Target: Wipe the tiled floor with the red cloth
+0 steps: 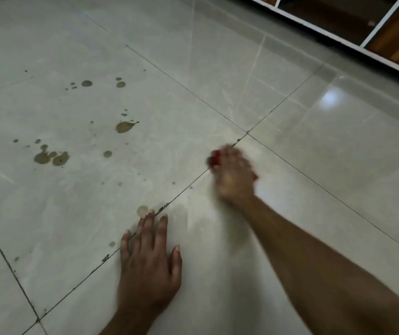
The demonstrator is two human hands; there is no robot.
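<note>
The right hand (pixel 233 176) is bunched around the red cloth (pixel 215 158), of which only a small red edge shows past the fingers; its grip is tight on the wad, though motion blur hides the finger detail. Cloth and hand sit on the tiled floor (pixel 290 146) along a grout line (pixel 193 182), just short of where four tiles meet. The left hand (pixel 149 267) lies flat on the floor with fingers straight and spread, holding nothing, apparently as a brace.

Judgement: wiping is in hand, at the grout line. The tile around the right hand looks faintly smeared. Brown stains (pixel 51 158) lie well apart toward the floor's left side, with one pale spot (pixel 142 210) touching the left fingertips. The next move calls for carrying the cloth leftward over these spots, keeping pressure down. A white-edged wooden frame (pixel 338 37) borders the far right corner.
</note>
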